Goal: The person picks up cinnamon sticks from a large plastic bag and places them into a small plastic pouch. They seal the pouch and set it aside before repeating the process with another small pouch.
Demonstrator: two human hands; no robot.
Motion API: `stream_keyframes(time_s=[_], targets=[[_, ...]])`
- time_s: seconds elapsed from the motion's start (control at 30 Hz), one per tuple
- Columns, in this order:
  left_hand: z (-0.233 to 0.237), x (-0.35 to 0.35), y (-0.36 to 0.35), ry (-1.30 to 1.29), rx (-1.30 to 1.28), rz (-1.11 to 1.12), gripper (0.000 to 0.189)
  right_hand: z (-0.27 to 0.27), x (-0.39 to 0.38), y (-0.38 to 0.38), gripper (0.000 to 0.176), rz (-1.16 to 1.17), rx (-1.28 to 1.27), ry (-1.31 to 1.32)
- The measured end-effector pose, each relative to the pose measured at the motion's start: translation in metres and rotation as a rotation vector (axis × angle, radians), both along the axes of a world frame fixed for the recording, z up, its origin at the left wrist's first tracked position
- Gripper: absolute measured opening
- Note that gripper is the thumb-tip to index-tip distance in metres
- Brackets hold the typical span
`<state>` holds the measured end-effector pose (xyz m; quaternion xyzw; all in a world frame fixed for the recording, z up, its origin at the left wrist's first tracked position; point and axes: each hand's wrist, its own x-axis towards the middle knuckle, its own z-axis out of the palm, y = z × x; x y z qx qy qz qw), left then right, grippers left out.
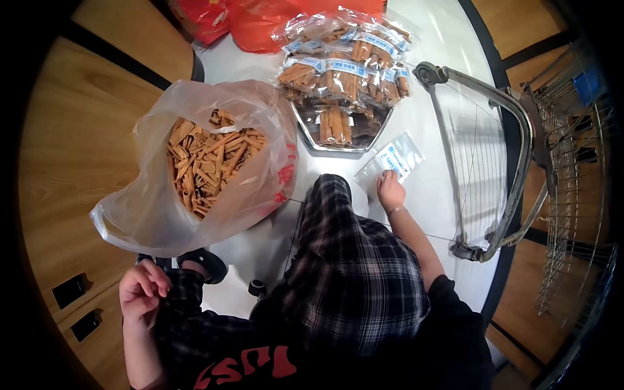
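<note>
My right hand (390, 190) pinches the lower edge of a small clear zip bag (398, 158) with a blue-and-white label; the bag looks flat. Loosely curled and holding nothing I can see, my left hand (144, 289) hovers by my knee, below a large translucent plastic sack (253, 195). Inside the open sack lies a heap of loose cinnamon sticks (218, 159). Ahead of my knees a metal tray (335, 150) bears a stack of filled bags of cinnamon sticks (344, 71) with the same kind of label.
Red plastic bags (260, 26) lie at the far end of the white floor. To the right stands a wire shopping cart (520, 162) with a metal frame and wheels. Wooden cabinets (78, 149) run along the left side.
</note>
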<state>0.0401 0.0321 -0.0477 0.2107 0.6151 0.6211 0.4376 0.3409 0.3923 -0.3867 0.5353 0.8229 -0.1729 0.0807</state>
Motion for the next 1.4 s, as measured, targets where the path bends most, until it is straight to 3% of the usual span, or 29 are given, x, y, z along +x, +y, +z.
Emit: stream_keyframes(time_s=[0.17,0.23,0.3,0.4,0.67,0.83,1.03,1.17,1.23,1.27,1.3,1.37,1.4], targets=[[-0.016,-0.003,0.000,-0.029,-0.076,0.046,0.020,0.016,0.013,0.031,0.027,-0.048,0.140,0.030],[-0.018,-0.001,0.003,-0.029,-0.141,0.078,0.021,0.021,0.016,0.046,0.024,0.152,-0.124,-0.159],[-0.019,0.001,0.004,-0.053,-0.140,0.069,0.022,0.013,0.013,0.042,0.025,0.175,-0.135,-0.200],[-0.021,0.003,0.004,-0.096,-0.122,0.026,0.024,-0.009,0.013,0.021,0.026,0.288,0.074,-0.236],[-0.015,0.008,0.015,-0.049,-0.172,-0.036,0.023,0.011,0.015,0.005,0.020,0.225,0.112,-0.127],[-0.005,0.012,0.017,-0.006,-0.153,-0.081,0.021,0.089,0.010,0.022,0.014,-0.220,0.171,0.156],[0.019,0.021,0.018,0.063,-0.068,-0.232,0.012,0.165,0.022,0.046,0.013,-0.345,0.134,0.378],[0.031,0.029,0.010,0.089,-0.042,-0.208,0.011,0.199,0.021,0.043,0.010,-0.290,0.157,0.543],[0.035,0.033,0.005,0.092,-0.015,-0.197,0.011,0.216,0.016,0.034,0.007,-0.079,0.758,0.249],[0.036,0.035,0.003,0.100,0.008,-0.197,0.010,0.213,0.018,0.037,0.006,0.021,0.921,0.334],[0.036,0.036,0.001,0.109,0.030,-0.199,0.010,0.204,0.017,0.038,0.006,0.021,0.924,0.336],[0.036,0.039,-0.008,0.151,-0.012,-0.190,0.011,0.171,0.021,0.040,0.008,0.278,0.909,0.371],[0.035,0.040,-0.011,0.194,-0.054,-0.180,0.013,0.147,0.023,0.036,0.009,0.320,0.801,0.257]])
